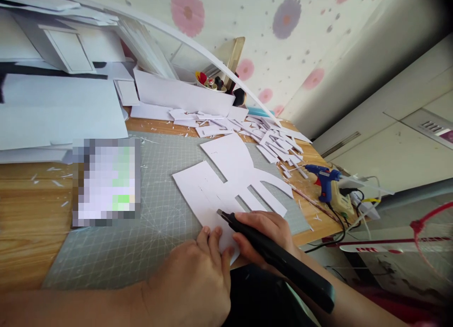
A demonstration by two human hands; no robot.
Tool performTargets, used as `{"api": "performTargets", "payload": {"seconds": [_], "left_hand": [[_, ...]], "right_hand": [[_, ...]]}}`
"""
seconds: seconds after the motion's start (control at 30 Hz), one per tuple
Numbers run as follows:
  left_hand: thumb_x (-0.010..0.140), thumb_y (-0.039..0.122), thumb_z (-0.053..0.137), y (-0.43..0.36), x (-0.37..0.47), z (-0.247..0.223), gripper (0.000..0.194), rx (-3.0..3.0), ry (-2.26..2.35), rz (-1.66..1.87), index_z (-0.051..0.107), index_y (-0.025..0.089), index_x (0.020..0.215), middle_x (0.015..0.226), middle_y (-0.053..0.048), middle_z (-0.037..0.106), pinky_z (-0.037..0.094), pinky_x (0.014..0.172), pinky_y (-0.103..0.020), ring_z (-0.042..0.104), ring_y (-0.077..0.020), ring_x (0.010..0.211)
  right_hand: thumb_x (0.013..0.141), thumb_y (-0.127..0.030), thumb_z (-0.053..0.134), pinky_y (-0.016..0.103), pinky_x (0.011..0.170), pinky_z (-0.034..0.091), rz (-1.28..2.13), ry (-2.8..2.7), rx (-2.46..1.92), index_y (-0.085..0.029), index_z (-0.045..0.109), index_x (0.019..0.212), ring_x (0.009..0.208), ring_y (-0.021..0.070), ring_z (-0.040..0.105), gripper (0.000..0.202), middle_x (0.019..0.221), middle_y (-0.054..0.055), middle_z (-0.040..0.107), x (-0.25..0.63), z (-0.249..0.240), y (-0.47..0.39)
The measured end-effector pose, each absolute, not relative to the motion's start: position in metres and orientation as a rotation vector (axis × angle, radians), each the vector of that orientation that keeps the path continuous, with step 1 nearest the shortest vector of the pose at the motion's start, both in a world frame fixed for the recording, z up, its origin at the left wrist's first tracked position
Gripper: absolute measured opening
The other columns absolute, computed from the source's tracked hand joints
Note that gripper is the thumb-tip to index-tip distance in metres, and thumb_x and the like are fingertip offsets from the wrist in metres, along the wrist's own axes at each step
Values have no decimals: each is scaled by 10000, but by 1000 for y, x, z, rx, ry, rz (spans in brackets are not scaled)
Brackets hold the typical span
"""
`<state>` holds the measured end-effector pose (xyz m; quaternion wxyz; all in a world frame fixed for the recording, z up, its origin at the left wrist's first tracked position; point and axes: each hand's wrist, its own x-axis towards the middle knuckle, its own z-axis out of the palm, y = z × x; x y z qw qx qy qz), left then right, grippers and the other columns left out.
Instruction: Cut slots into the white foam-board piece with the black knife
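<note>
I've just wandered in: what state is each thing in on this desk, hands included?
White, flat board: slotted, one side curved.
Black, long-handled craft knife: blade exposed, held aslant over the board.
Left hand: fingertips resting on the board.
Right hand: closed around the knife.
Grey, gridded cutting mat: flat, partly covered.
White, strip-like scraps: loose, heaped.
Blue, pistol-shaped glue gun: unheld; can't tell if hot.

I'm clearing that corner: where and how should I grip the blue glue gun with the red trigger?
Probably by its blue plastic handle, coming from the picture's lower left: it juts downward, and a cream plastic block crowds its right.
</note>
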<state>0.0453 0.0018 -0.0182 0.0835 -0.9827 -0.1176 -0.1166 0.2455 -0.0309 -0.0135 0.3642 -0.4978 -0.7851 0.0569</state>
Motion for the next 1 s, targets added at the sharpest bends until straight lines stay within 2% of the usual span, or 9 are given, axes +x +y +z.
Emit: {"api": "performTargets", "payload": {"seconds": [0.37, 0.53, 0.63, 0.77, 0.87, 1.0], "left_hand": [[782, 253, 660, 2, 45, -16, 335, -2915, -340, -398, 736, 110, 1075, 1095, -317, 643, 580, 536, -431, 696, -438, 905], [797, 220, 621, 1, 44, -20, 314, -2865, -339, -398, 737, 140, 1077, 1078, -265, 678, 574, 566, -418, 707, -402, 898], [820, 166, 576, 0, 43, -20, 290, -2812, -287, -413, 732, 142, 1064, 1027, -228, 709, 560, 572, -384, 719, -363, 869], [846, 142, 549, 2, 44, -20, 322, -2783, -263, -362, 673, 116, 1142, 1046, -221, 709, 556, 610, -374, 720, -334, 879], [847, 137, 546, 4, 46, -29, 400, -2816, -274, -264, 584, 67, 1239, 1093, -265, 680, 556, 606, -385, 709, -350, 907], [851, 113, 518, 8, 48, -42, 355, -2850, -170, -304, 581, 41, 1193, 1066, -298, 675, 541, 559, -380, 713, -350, 829]], "right_hand": [[811, -188, 612, 256, 511, 535, 70, -2058, -1289, -223, 559, 1150, 556, 174, 686, 345, 698, 36, 722, 250, -7, -50], [797, -217, 604, 292, 589, 590, 35, -2049, -1295, -237, 610, 1053, 644, 202, 725, 257, 743, 52, 743, 255, 4, -54], [797, -246, 626, 291, 590, 593, -13, -1865, -1416, -249, 648, 976, 645, 199, 725, 180, 763, 41, 754, 258, 10, -41], [810, -291, 669, 279, 618, 589, 191, -1626, -1525, -241, 671, 954, 674, 181, 723, 153, 800, 26, 758, 255, 3, 1], [808, -327, 687, 286, 657, 590, 343, -1581, -1520, -238, 678, 995, 721, 177, 722, 207, 839, 23, 757, 250, -8, 30], [815, -323, 677, 275, 698, 587, 384, -1671, -1484, -249, 683, 1011, 747, 165, 717, 209, 870, 13, 759, 245, -16, 42]]}}
